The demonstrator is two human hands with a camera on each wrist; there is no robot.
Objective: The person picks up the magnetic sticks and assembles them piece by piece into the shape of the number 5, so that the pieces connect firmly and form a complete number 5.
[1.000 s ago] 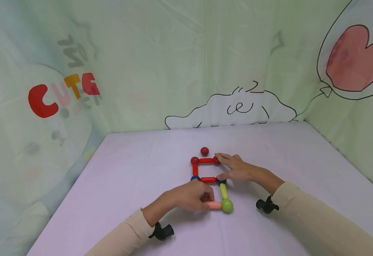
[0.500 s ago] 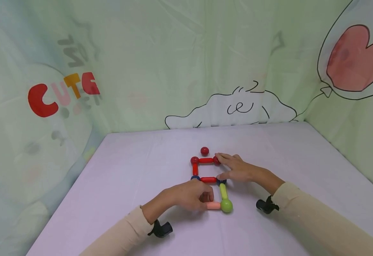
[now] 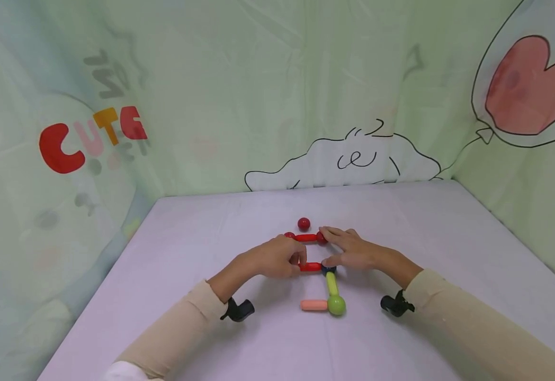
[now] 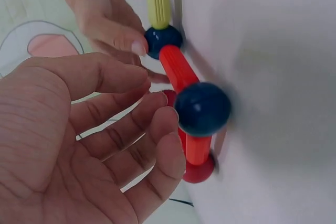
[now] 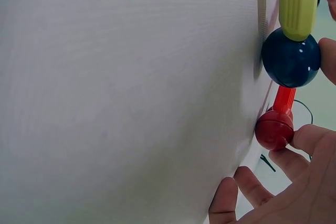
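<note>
A figure of magnetic rods and balls lies on the table. My left hand (image 3: 276, 257), fingers loosely curled, is by its left side, fingertips beside a dark blue ball (image 4: 203, 108); contact is unclear. In the head view it hides that ball and the left red rod. My right hand (image 3: 356, 252) rests its thumb on the other dark blue ball (image 5: 292, 57) and its fingertips on a red ball (image 5: 274, 129). A red rod (image 3: 310, 266) joins the blue balls. Below, a yellow-green rod (image 3: 332, 284) leads to a green ball (image 3: 337, 305) with a pink rod (image 3: 314, 305).
One loose red ball (image 3: 303, 224) lies just behind the figure. The pale table (image 3: 201, 238) reaches back to a printed curtain (image 3: 220, 95), which also hangs along both sides.
My left hand has let go of the pink rod and moved away from me to the left blue ball. The pink rod stays attached to the green ball. My right hand keeps its place.
</note>
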